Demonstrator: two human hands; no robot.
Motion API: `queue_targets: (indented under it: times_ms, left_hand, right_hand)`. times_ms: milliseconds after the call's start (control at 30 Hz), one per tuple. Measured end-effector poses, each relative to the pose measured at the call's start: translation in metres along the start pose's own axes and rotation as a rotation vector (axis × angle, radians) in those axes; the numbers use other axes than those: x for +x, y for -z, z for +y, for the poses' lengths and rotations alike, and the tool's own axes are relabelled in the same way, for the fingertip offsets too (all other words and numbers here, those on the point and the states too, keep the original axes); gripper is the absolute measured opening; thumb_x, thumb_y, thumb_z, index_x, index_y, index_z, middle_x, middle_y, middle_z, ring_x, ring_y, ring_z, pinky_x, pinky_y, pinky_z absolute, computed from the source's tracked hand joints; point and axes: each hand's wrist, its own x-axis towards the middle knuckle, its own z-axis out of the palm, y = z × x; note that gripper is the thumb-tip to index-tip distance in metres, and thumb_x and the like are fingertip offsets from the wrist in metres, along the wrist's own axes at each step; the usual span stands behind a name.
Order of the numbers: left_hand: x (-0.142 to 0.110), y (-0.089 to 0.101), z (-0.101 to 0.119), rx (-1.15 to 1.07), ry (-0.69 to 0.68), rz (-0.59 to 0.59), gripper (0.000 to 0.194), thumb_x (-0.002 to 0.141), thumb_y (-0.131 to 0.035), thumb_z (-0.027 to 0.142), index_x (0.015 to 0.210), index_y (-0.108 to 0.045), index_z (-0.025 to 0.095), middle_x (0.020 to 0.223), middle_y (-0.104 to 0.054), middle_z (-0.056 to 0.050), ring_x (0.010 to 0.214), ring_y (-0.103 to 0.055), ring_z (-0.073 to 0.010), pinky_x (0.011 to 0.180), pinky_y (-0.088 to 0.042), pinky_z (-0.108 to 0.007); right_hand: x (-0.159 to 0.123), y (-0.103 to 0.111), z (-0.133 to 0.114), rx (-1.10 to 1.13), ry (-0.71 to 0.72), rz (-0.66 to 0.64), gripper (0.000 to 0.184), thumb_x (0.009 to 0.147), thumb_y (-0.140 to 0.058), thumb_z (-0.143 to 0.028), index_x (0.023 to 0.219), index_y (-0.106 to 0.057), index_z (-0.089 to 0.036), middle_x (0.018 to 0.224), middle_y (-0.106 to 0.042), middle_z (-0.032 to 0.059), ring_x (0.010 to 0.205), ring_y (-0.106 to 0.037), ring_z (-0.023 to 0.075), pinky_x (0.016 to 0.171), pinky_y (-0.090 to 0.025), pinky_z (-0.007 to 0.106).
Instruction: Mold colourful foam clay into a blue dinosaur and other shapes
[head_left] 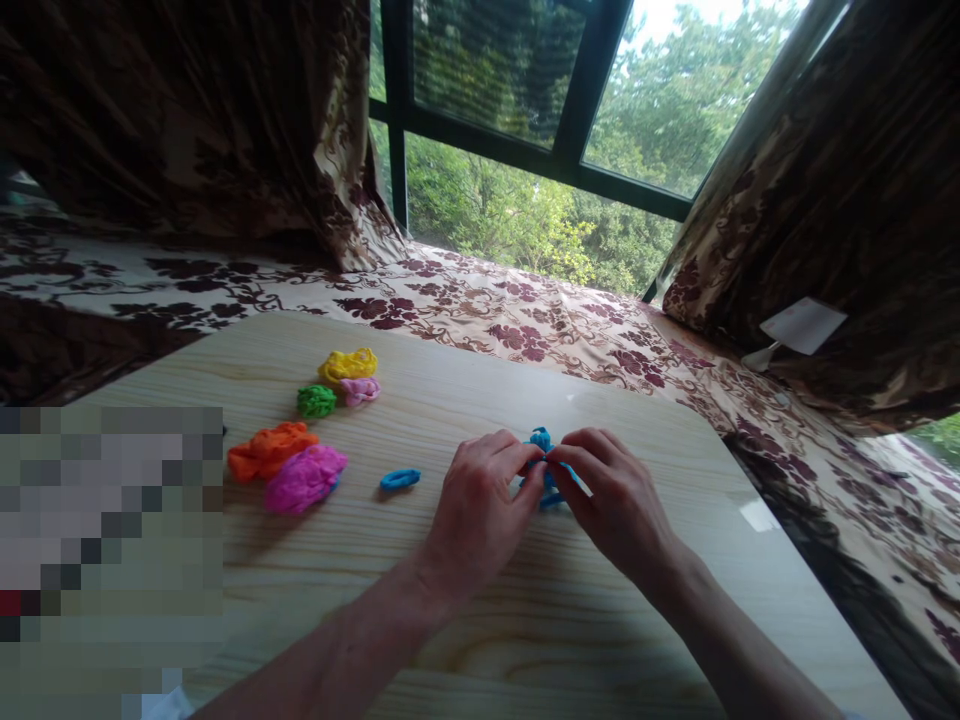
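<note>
Just right of the table's middle, a small bundle of blue cord-like material (541, 440) is pinched between my two hands. The thumb and forefinger of my left hand (487, 490) close on its left side. From the right, my right hand (615, 485) pinches it with thumb and forefinger, the fingertips of both hands nearly meeting. Blue strands stick out above and below the fingers; the exact part gripped is hidden. Left of my left hand, a separate blue loop (400, 480) lies flat on the table.
Soft crumpled bundles lie on the left of the pale wooden table (360, 580): yellow (349, 365), light pink (361, 390), green (316, 401), orange (271, 452) and magenta (306, 480). Behind are floral cloth (465, 300), curtains and a window. Blurred blocks cover the lower left.
</note>
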Motion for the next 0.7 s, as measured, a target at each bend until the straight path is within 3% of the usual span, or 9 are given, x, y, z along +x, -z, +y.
queue_targets:
  times_ms: [300,700]
  left_hand:
    - [0.0007,-0.0023,-0.0019,-0.105,0.064,0.012,0.013,0.084,-0.049,0.019,0.087,-0.062,0.022,0.082,-0.060,-0.001,0.082,-0.055,-0.0165,0.079,-0.040,-0.030]
    - [0.0006,-0.0030,-0.0009,-0.114,0.073,0.019,0.015,0.085,-0.048,0.022,0.085,-0.062,0.021,0.079,-0.060,-0.002,0.080,-0.056,-0.0163,0.076,-0.043,-0.030]
  right_hand:
    - [0.0022,0.0024,0.0034,0.086,-0.135,0.023,0.014,0.083,-0.055,-0.024,0.095,-0.061,-0.021,0.093,-0.058,0.0049,0.086,-0.054,0.0184,0.075,-0.043,0.030]
    - [0.0043,-0.0010,0.0013,0.108,-0.126,0.031,0.010,0.084,-0.052,-0.020,0.090,-0.060,-0.020,0.088,-0.059,0.0045,0.082,-0.055,0.0171,0.072,-0.044,0.029]
